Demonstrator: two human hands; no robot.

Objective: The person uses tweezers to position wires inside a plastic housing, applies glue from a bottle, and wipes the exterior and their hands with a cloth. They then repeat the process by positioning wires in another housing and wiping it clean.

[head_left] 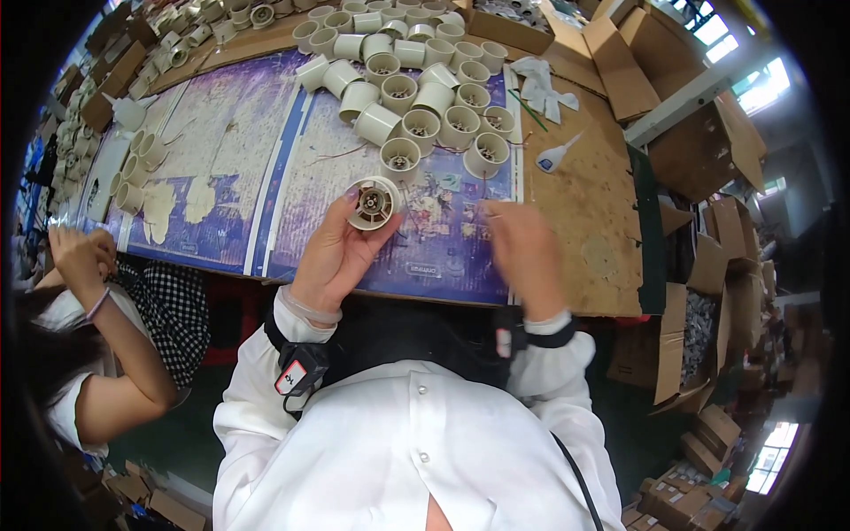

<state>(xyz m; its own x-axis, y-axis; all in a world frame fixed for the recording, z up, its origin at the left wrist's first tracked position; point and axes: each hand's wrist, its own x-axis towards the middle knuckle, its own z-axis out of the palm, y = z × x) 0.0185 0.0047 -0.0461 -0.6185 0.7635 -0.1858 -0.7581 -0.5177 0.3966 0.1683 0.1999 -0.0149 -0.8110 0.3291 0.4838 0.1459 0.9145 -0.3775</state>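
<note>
My left hand point(335, 257) is closed round a cream, cup-shaped plastic housing point(374, 203), its open end turned up. Inside the housing I see a dark ring with spokes and a round metal hub. To the right, above the purple table sheet, my right hand point(529, 257) is smeared by motion, so its fingers and anything in them cannot be made out. Just beyond my hands stand more cream housings, one point(400, 156) near the held one and another point(486, 155) further right. Thin wires come out of some of them.
A worn purple sheet point(425, 252) covers the table, beside brown board point(589, 248). A small pointed bottle point(551, 159) and a white cloth point(538, 88) lie at the right. Open cartons point(686, 336) stand beyond the right edge. A co-worker's arm point(133, 345) is at the left.
</note>
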